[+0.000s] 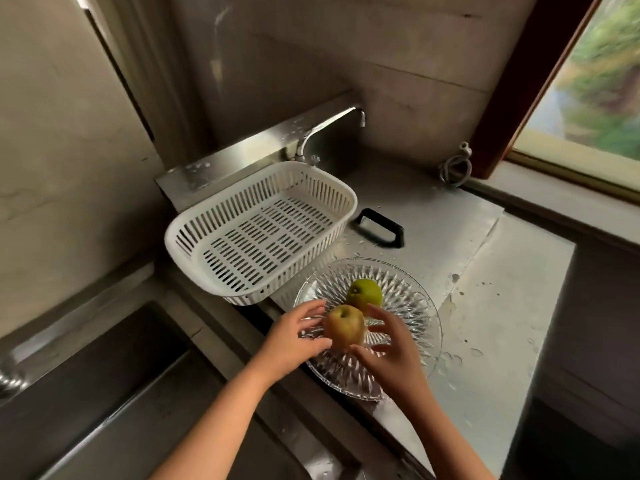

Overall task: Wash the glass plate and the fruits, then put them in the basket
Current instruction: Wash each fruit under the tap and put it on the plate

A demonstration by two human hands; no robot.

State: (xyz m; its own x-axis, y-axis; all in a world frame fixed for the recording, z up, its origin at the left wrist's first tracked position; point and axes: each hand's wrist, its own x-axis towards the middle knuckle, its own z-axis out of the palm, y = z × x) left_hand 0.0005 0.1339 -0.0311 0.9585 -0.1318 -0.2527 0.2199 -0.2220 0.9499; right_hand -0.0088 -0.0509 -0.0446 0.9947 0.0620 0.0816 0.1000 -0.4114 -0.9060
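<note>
A cut-glass plate (412, 303) lies on the steel counter, at its near left edge. On it sits a green citrus fruit (365, 294). A yellow-brown apple (344, 327) is over the plate's near side, cupped between my left hand (294, 339) on its left and my right hand (391, 348) on its right. Both hands touch the apple with fingers spread around it. Behind the plate to the left stands an empty white slotted basket (194, 233).
A tap (332, 128) rises behind the basket by the steel backsplash. A black handle (381, 226) lies on the wet counter (485, 334). A dark sink (104, 393) is at lower left. A window sill runs along the right.
</note>
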